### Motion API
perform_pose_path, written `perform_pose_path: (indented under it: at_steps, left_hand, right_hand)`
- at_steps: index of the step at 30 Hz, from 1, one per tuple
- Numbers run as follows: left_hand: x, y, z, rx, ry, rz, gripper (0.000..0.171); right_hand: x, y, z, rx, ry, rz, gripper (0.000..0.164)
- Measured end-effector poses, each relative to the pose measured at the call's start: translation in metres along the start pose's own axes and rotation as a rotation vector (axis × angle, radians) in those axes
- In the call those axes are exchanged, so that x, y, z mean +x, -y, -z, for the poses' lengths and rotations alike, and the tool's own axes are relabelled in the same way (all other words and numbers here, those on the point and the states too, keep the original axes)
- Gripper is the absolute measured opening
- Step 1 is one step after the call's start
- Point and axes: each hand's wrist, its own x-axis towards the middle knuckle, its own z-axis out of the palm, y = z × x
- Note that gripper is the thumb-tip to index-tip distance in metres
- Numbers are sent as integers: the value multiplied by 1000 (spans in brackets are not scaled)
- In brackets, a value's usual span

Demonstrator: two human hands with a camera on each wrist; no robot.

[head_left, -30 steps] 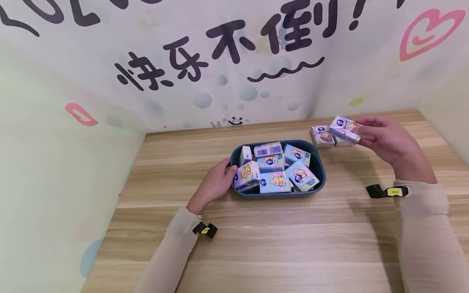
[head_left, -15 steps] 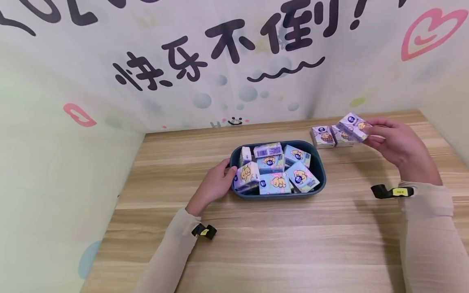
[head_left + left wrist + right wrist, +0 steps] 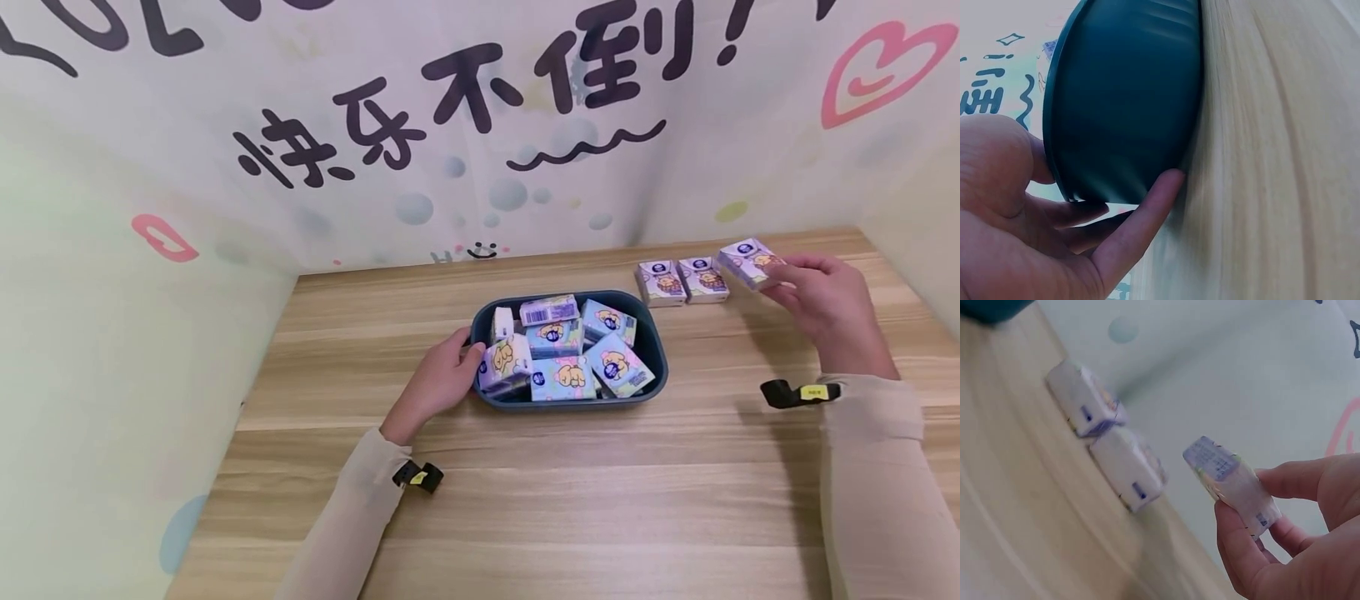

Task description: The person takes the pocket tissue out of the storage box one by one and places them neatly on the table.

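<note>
My right hand (image 3: 834, 304) pinches a small purple-and-white tissue pack (image 3: 1235, 484) between thumb and fingers, raised off the tabletop in the right wrist view. Just left of it, two similar tissue packs (image 3: 660, 283) (image 3: 703, 280) lie side by side near the back wall. My left hand (image 3: 438, 379) grips the left end of a dark teal plastic basin (image 3: 1125, 94), thumb at the rim and fingers against the outer wall. Inside the basin are several tissue packs, blue ones (image 3: 564, 379) to the middle and right, purple ones (image 3: 506, 360) mostly to the left.
The basin stands on a wood-grain table (image 3: 555, 500). A white printed wall sheet (image 3: 360, 225) with black characters rises at the table's back edge, and pale walls flank both sides. Black straps (image 3: 798, 393) circle both wrists.
My right hand has carried its tissue pack to the right, from over the second pack to beyond it, and both lying packs now show fully. The left hand and basin stay put.
</note>
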Motion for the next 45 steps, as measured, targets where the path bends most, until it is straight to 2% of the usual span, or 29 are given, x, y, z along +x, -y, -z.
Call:
perform_pose_path:
  at_steps: [5, 11, 17, 20, 25, 31, 39, 45]
  left_hand:
    - [1, 0, -1, 17, -2, -3, 53]
    - [1, -1, -1, 17, -1, -6, 54]
    - [3, 0, -2, 14, 5, -11, 54]
    - [3, 1, -2, 18, 3, -11, 55]
    - [2, 2, -2, 15, -1, -13, 55]
    - [0, 1, -1, 10, 0, -12, 55]
    - [1, 2, -2, 19, 2, -11, 55]
    - [2, 1, -1, 18, 4, -14, 55]
  right_hand:
    - [4, -9, 5, -199, -86, 26, 21]
    - [9, -16, 8, -456, -148, 77, 30]
    - [13, -23, 10, -604, -191, 113, 34]
    - [15, -26, 10, -715, -199, 140, 44]
    - [16, -30, 9, -832, -192, 189, 55]
    - [13, -30, 6, -875, -171, 184, 58]
    - [11, -27, 7, -836, -175, 169, 61]
    - [-1, -13, -7, -865, -186, 207, 66]
